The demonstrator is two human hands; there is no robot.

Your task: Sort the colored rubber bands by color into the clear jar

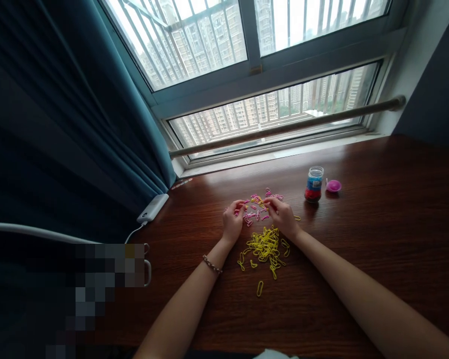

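On a dark wooden table (pixel 359 259) lies a heap of yellow paper clips (pixel 265 247), with one yellow clip (pixel 260 288) apart nearer to me. Beyond it is a scatter of pink paper clips (pixel 260 212) mixed with a few yellow ones. My left hand (pixel 232 219) rests at the left edge of the pink scatter, fingers curled in a pinch on a pink clip. My right hand (pixel 282 214) is at its right side, fingertips pinched on a small clip there. A bead bracelet (pixel 212 264) is on my left wrist.
A small clear jar (pixel 314 184) with a red and blue label stands right of the clips, its pink lid (pixel 333 186) beside it. A white power bank (pixel 152 208) with a cable lies at the table's left by a teal curtain (pixel 78 124). A window is behind.
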